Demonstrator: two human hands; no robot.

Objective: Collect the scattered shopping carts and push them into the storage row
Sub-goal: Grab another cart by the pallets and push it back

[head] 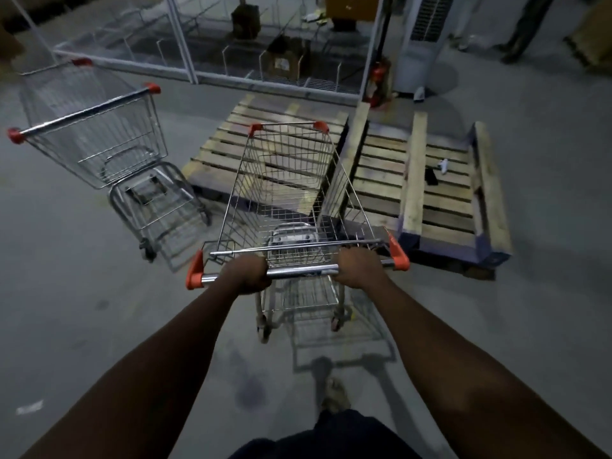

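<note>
A wire shopping cart (291,180) with orange corner caps stands straight in front of me, its empty basket pointing away. My left hand (246,274) grips the chrome handle bar (301,270) left of its middle. My right hand (356,268) grips the same bar to the right. A second empty cart (96,134) stands apart at the upper left, its handle turned toward me and angled to the left.
Two wooden pallets (443,190) lie on the concrete floor right behind the held cart's front. A wire shelving unit (212,58) spans the back. A white fan unit (420,44) and a person's legs (526,24) are at the far right. Open floor lies left.
</note>
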